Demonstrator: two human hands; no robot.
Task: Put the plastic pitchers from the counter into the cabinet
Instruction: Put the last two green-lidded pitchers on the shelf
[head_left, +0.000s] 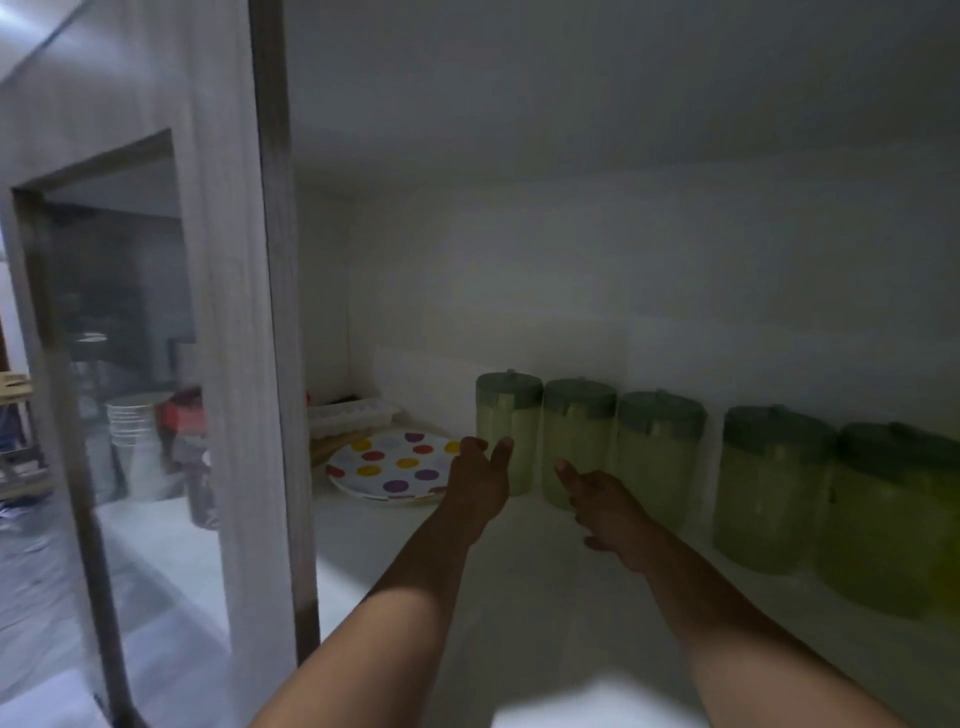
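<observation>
Pitchers stand in a row along the far wall of the cabinet shelf (519, 597), five in all, each pale green plastic with a darker green lid. First pitcher (506, 431) is at the left end; second pitcher (576, 441) stands just beside it, touching or nearly so; third pitcher (657, 457) follows close. Fourth pitcher (769, 483) stands after a small gap, and fifth pitcher (888, 519) is at the right end, close against the fourth. All are upright.

Left hand (480, 480) reaches in with fingers (501, 452) spread and released, fingertips at the lower left side of the first pitcher (contact cannot be confirmed owing to blur). Right hand (605, 506) is extended in front of the second and third pitchers, index finger pointing toward the second, remaining fingers loosely curled; it grasps nothing. Both forearms are bare and enter from the near edge.

Spotted plate (397, 462), white with red, yellow and purple dots, lies flat on the shelf to the left of the first pitcher, just beside the left hand. White tray (353, 418) sits behind it in the far left corner. Cabinet door (156, 364) with a glass panel stands open at the left. Lighting inside is dim.
</observation>
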